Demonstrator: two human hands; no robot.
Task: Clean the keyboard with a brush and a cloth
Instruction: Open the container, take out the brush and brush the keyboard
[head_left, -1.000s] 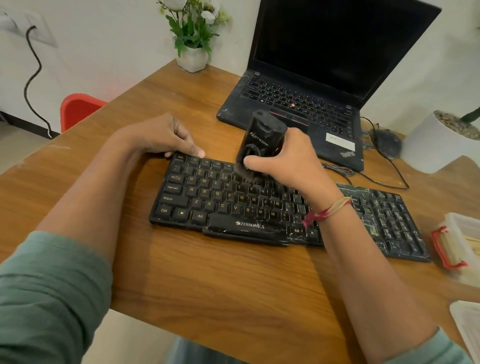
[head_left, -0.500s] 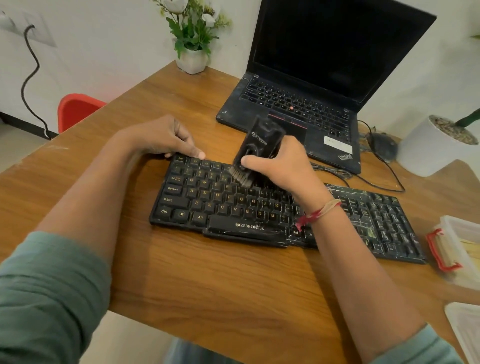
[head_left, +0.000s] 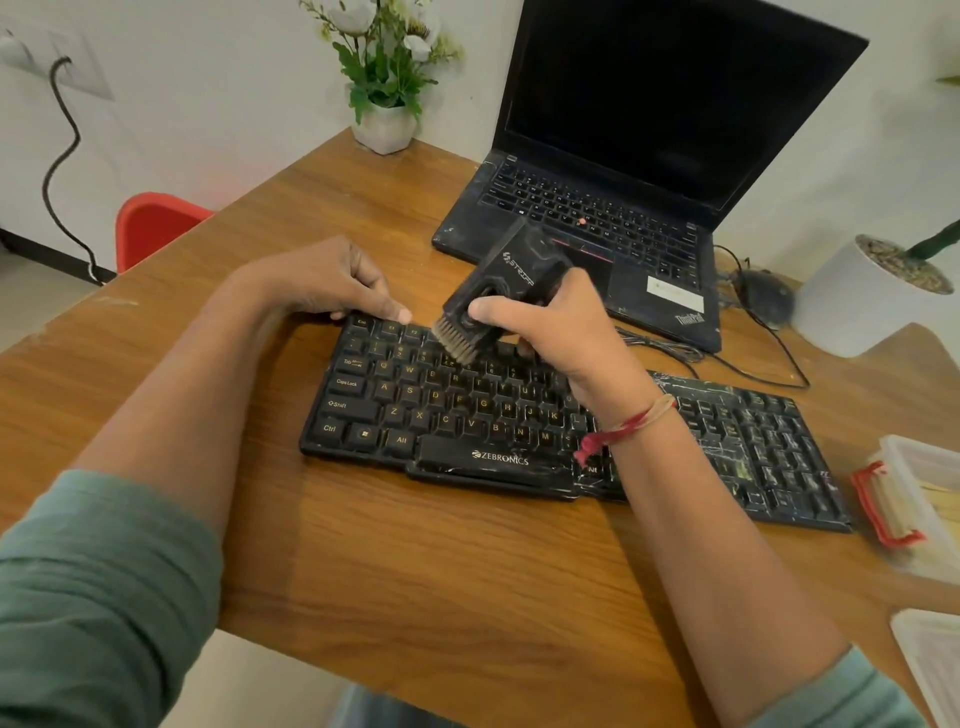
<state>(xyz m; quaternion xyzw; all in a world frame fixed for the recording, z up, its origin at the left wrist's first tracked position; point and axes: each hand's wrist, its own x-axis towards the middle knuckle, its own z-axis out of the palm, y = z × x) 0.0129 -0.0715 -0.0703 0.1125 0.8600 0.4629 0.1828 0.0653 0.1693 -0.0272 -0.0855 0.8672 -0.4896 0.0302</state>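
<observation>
A black Zebronics keyboard (head_left: 467, 415) lies on the wooden table (head_left: 415, 561). My right hand (head_left: 550, 327) grips a chunky black brush (head_left: 509, 275), tilted so its pale bristles touch the upper key rows near the number keys. My left hand (head_left: 332, 280) holds the keyboard's far left corner, thumb on the top edge by the Esc key. My right forearm hides part of the keyboard's middle. No cloth is in view.
An open black laptop (head_left: 623, 208) stands behind the keyboard. A mouse (head_left: 763, 296) and its cable lie to its right beside a white plant pot (head_left: 857, 301). A flower pot (head_left: 384, 127) sits at the back. Plastic boxes (head_left: 914, 499) are at the right edge; a red chair (head_left: 156, 223) at the left.
My right hand has moved the brush leftward and up across the keys, tilting it so the bristles show. My left hand has stayed on the corner.
</observation>
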